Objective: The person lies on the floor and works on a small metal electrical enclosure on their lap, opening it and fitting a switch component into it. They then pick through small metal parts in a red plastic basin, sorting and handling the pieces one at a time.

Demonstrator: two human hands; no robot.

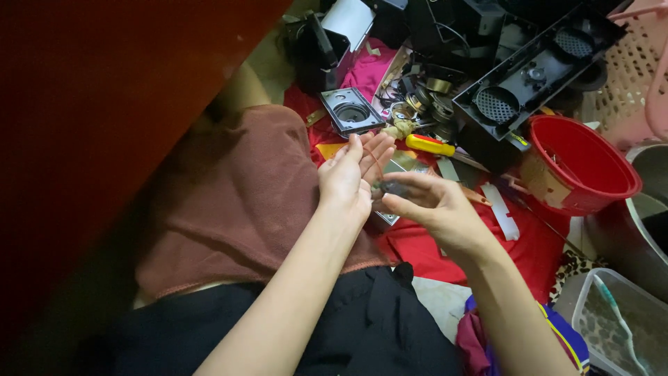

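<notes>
The left hand (pixel 348 177) is held flat and open, fingers straight and close together, palm turned toward the right hand. The right hand (pixel 426 203) is partly curled, with thumb and fingertips pinched on a small dark part (pixel 390 187) held between the two hands, just above the red cloth (pixel 417 244). A thin reddish wire (pixel 374 159) runs up from the part across the left palm. The part's exact shape cannot be made out; the fingers cover most of it.

A brown towel (pixel 236 202) lies over the lap to the left. Beyond the hands lie a square speaker frame (pixel 351 110), a yellow and red screwdriver (pixel 429 145), a long black speaker housing (pixel 536 69) and a red bucket (pixel 577 167). A dark red panel (pixel 104 104) blocks the upper left. A clear plastic box (pixel 619 320) is cut off at the lower right edge.
</notes>
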